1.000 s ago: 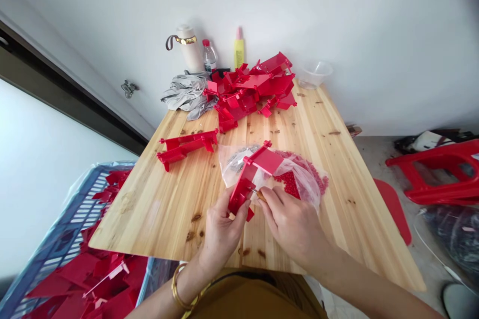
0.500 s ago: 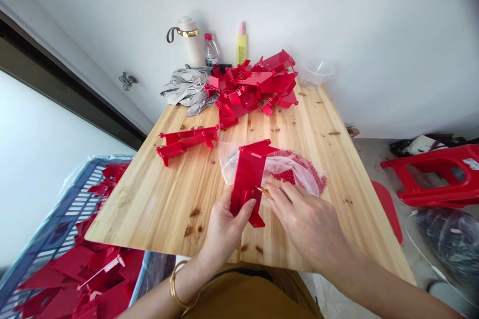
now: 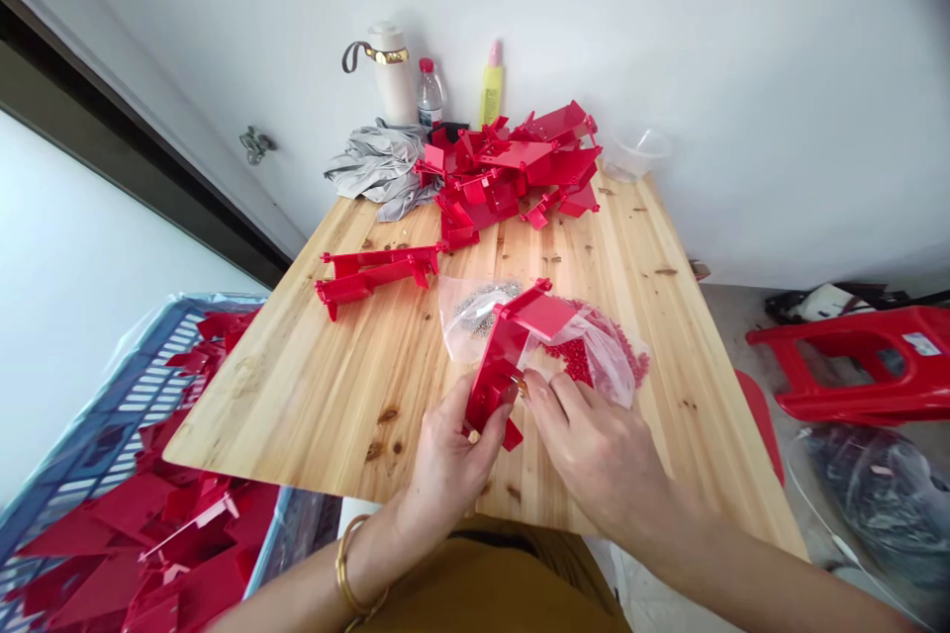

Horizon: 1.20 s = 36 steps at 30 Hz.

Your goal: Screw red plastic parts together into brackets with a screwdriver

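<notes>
My left hand (image 3: pixel 456 450) grips a red plastic part (image 3: pixel 499 361), a long panel with flaps and small pegs, tilted above the table. Its thumb presses on the near end. My right hand (image 3: pixel 594 440) pinches a small tool with a metal tip and an amber handle (image 3: pixel 522 385). The tip meets the side of the red part; most of the handle is hidden in my fingers. Just beyond lies a clear plastic bag (image 3: pixel 461 341) with tiny silvery metal pieces (image 3: pixel 479 305). Small red pieces (image 3: pixel 571 356) lie under and beside another clear bag (image 3: pixel 609 351).
Two similar red parts (image 3: pixel 378 279) lie at the left. At the back are a pile of red parts (image 3: pixel 520 168), grey cloth (image 3: pixel 382 166), a white flask (image 3: pixel 393 74), bottles and a clear bowl (image 3: pixel 636 153). A blue crate (image 3: pixel 96 445) stands left, a red stool (image 3: pixel 853 361) right.
The red part has turned in my left hand, so its panel is seen more edge-on and a flap points right. The tool's tip stays against it. The camera view has shifted slightly.
</notes>
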{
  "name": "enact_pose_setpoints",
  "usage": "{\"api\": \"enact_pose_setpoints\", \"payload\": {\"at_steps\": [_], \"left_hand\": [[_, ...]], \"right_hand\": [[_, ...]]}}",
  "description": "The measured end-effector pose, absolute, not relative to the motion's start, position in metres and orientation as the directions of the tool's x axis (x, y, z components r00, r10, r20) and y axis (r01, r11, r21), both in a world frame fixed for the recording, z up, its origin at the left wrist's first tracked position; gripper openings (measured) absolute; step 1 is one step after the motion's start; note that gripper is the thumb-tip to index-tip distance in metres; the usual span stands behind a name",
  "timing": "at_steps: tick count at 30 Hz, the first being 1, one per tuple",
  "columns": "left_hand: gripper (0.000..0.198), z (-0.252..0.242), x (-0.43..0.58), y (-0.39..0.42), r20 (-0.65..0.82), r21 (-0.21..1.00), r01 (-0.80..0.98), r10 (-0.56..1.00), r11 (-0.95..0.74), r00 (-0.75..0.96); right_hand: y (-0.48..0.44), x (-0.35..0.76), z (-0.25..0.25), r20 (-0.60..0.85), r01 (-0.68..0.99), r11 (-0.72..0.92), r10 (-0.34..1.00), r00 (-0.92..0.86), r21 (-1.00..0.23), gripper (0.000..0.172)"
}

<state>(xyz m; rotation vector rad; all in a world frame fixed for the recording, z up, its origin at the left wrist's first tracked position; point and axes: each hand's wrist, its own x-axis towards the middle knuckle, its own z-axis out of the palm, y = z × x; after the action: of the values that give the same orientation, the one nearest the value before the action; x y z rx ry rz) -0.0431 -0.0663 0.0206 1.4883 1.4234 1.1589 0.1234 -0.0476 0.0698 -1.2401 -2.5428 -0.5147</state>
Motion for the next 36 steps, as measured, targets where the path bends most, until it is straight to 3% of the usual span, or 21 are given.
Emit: {"api": "enact_pose_setpoints", "payload": {"at_steps": [5, 9, 10, 12, 14, 15, 18, 21, 23, 25, 28, 30, 32, 36], "left_hand": [[0.025, 0.015, -0.046, -0.064, 0.209, 0.902, 0.390, 0.978, -0.185, -0.020], [0.034, 0.013, -0.057, -0.058, 0.309, 0.833, 0.481, 0.951, -0.274, 0.006], [0.038, 0.014, -0.062, -0.054, 0.339, 0.806, 0.507, 0.940, -0.305, 0.026], [0.042, 0.020, -0.075, -0.045, 0.408, 0.732, 0.556, 0.907, -0.393, 0.104], [0.041, 0.031, -0.090, -0.032, 0.485, 0.625, 0.586, 0.845, -0.515, 0.225], [0.040, 0.038, -0.097, -0.024, 0.517, 0.569, 0.595, 0.810, -0.567, 0.278], [0.032, 0.065, -0.122, 0.002, 0.593, 0.503, 0.652, 0.775, -0.568, 0.217], [0.029, 0.092, -0.153, 0.039, 0.598, 0.522, 0.766, 0.801, -0.377, -0.014], [0.029, 0.104, -0.178, 0.070, 0.588, 0.413, 0.861, 0.809, -0.296, -0.004], [0.027, 0.105, -0.202, 0.104, 0.528, 0.221, 0.938, 0.841, -0.266, 0.114], [0.027, 0.087, -0.230, 0.151, 0.295, 0.033, 0.966, 0.926, -0.256, 0.235], [0.027, 0.069, -0.241, 0.175, 0.165, 0.030, 0.969, 0.958, -0.244, 0.236], [0.025, 0.057, -0.246, 0.187, 0.123, 0.056, 0.970, 0.966, -0.235, 0.227], [0.031, 0.058, -0.223, 0.170, 0.250, 0.095, 0.960, 0.940, -0.262, 0.232]], "right_hand": [[-0.040, 0.116, 0.058, 0.297, 0.794, 0.566, 0.815, -0.497, -0.222, 0.028], [-0.039, 0.104, 0.048, 0.287, 0.834, 0.473, 0.872, -0.397, -0.284, 0.028], [-0.038, 0.101, 0.046, 0.275, 0.823, 0.450, 0.887, -0.370, -0.346, 0.028], [-0.031, 0.095, 0.044, 0.169, 0.686, 0.375, 0.921, -0.351, -0.623, 0.026], [-0.024, 0.088, 0.044, -0.007, 0.390, 0.156, 0.923, -0.385, -0.907, 0.029], [-0.022, 0.084, 0.043, -0.092, 0.235, 0.008, 0.906, -0.414, -0.972, 0.031], [-0.026, 0.069, 0.038, -0.284, -0.049, -0.350, 0.826, -0.486, -0.935, 0.039], [-0.043, 0.061, 0.025, -0.370, -0.111, -0.504, 0.750, -0.548, -0.857, 0.046], [-0.056, 0.062, 0.017, -0.342, -0.095, -0.465, 0.760, -0.553, -0.880, 0.046], [-0.067, 0.071, 0.014, -0.270, -0.028, -0.336, 0.802, -0.532, -0.942, 0.042], [-0.079, 0.092, 0.016, -0.222, 0.085, -0.207, 0.847, -0.483, -0.975, 0.037], [-0.086, 0.108, 0.017, -0.229, 0.135, -0.189, 0.873, -0.430, -0.973, 0.033], [-0.094, 0.124, 0.014, -0.235, 0.168, -0.185, 0.901, -0.365, -0.968, 0.031], [-0.104, 0.152, 0.001, -0.290, 0.049, -0.286, 0.939, -0.183, -0.957, 0.033]]}}
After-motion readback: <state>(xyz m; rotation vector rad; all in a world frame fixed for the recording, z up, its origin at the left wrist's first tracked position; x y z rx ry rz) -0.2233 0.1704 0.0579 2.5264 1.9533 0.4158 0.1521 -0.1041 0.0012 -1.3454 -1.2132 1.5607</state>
